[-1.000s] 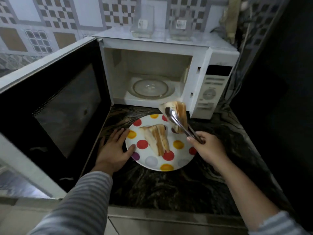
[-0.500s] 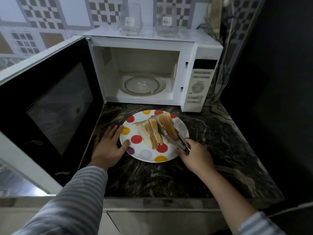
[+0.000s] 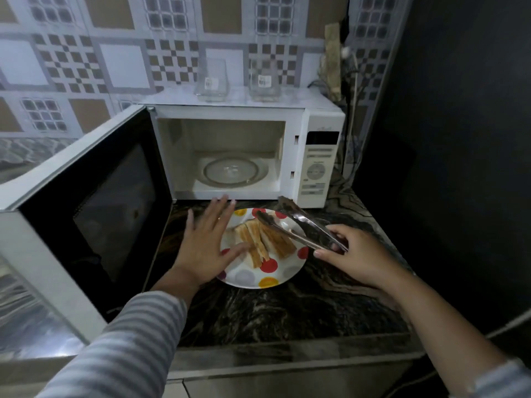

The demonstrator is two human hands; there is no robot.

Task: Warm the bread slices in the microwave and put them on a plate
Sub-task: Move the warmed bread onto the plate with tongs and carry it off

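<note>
Toasted bread slices [image 3: 260, 239] lying side by side on a polka-dot plate [image 3: 284, 272], before the white microwave [image 3: 316, 168], its door [image 3: 86, 211] open.

The left hand [image 3: 205, 248] is lifted with its palm down, fingers straight and spread, the thumb pointing off to the right; it holds nothing. Its forearm runs up from the lower left in a grey striped sleeve. The right hand [image 3: 355, 255] comes in from the lower right on a bare forearm, a striped cuff showing at the frame's edge. Its fingers and thumb curl in a grip around the near end of the tongs [image 3: 301, 225].
</note>
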